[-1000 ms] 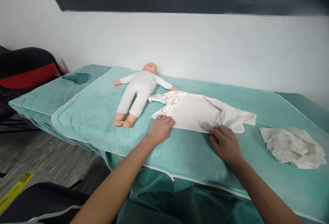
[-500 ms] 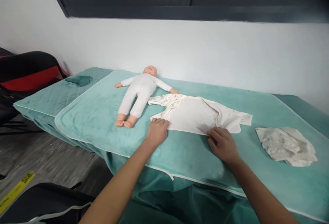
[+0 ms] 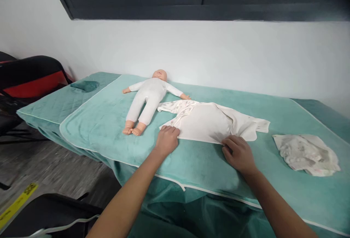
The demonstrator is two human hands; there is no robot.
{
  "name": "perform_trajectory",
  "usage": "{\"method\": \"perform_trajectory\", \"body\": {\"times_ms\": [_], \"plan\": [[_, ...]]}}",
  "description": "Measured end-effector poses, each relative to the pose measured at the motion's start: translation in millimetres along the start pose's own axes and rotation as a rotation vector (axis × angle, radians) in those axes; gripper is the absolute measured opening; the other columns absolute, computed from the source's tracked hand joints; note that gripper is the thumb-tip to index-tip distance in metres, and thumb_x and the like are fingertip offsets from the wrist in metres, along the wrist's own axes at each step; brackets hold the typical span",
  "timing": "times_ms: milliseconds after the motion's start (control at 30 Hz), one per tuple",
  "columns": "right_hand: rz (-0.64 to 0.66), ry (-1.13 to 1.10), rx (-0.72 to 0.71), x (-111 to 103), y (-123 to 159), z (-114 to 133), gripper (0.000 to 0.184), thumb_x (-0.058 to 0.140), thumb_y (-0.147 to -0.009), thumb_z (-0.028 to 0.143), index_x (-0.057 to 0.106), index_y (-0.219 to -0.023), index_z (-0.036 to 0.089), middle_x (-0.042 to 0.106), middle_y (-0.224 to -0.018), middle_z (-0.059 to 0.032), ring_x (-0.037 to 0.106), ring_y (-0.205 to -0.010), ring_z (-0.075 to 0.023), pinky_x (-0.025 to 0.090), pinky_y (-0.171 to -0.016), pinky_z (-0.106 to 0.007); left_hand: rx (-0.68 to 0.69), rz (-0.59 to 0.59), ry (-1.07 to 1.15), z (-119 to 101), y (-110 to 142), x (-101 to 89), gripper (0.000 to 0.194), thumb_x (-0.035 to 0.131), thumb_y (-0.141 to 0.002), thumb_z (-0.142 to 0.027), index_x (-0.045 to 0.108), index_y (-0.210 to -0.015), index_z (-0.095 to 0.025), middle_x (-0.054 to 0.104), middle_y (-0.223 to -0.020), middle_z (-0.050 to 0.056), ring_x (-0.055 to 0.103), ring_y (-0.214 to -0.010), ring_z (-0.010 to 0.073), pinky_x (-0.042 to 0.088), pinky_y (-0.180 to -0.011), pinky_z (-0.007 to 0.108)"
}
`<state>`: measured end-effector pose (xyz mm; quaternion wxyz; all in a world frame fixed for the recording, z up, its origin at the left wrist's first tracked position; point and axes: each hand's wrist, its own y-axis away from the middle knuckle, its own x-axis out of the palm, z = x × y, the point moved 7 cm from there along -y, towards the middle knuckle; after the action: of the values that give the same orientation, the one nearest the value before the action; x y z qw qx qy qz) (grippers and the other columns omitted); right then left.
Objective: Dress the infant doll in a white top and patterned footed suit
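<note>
A white baby top (image 3: 205,119) with a small print on its sleeve and front lies spread on the green bed cover. My left hand (image 3: 167,139) has its fingers curled on the near left edge of the top. At the near right part of the hem, my right hand (image 3: 239,153) pinches the cloth, its fingertips partly hidden. Left of the top, a baby doll (image 3: 154,90) in a white bodysuit lies on its back, arms spread, one of its hands just beyond the top's left sleeve.
A crumpled printed white garment (image 3: 306,154) lies at the right on the green bed cover (image 3: 95,121). A wall and a dark-framed window (image 3: 175,8) rise behind the bed. Black-and-red chairs (image 3: 35,81) stand at the left, and a black seat (image 3: 54,216) is at the lower left.
My right hand has shifted very slightly to the right with the hem, and the top's right sleeve has moved a little the same way. My left hand stays in place.
</note>
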<state>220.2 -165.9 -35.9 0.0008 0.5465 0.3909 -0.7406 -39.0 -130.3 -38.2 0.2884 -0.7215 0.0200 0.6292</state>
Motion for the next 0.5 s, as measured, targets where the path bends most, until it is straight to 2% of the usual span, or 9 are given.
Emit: {"method": "perform_trajectory", "body": {"times_ms": [200,367,500], "plan": [[-0.015,0.006,0.015,-2.6,2.7,2.5,0.011,0.055,-0.090,0.019,0.066,-0.089,0.019,0.066,-0.084,-0.0059,0.060,-0.078,-0.0201,0.045,-0.072,-0.032,0.008,-0.020,0.000,-0.4,0.4,-1.2,0.021,0.049,-0.077,-0.003,0.062,-0.077,-0.018,0.066,-0.076,0.006,0.059,-0.079,0.0221,0.039,-0.073,0.038],[-0.053,0.093,0.118,-3.2,9.6,-1.8,0.016,0.054,-0.091,0.020,0.067,-0.100,0.020,0.071,-0.088,-0.0040,0.066,-0.079,-0.0183,0.045,-0.066,-0.028,0.015,-0.026,0.007,-0.3,0.7,-2.1,0.021,0.049,-0.077,-0.003,0.062,-0.077,-0.019,0.066,-0.076,0.006,0.059,-0.079,0.0221,0.039,-0.073,0.037],[-0.059,0.176,0.176,-1.5,10.7,-5.5,0.017,0.053,-0.091,0.021,0.069,-0.098,0.020,0.071,-0.088,-0.0039,0.066,-0.078,-0.0188,0.043,-0.064,-0.028,0.016,-0.029,0.020,0.3,1.1,-1.7,0.020,0.050,-0.077,-0.003,0.062,-0.077,-0.019,0.066,-0.077,0.006,0.059,-0.079,0.0219,0.040,-0.072,0.036]]}}
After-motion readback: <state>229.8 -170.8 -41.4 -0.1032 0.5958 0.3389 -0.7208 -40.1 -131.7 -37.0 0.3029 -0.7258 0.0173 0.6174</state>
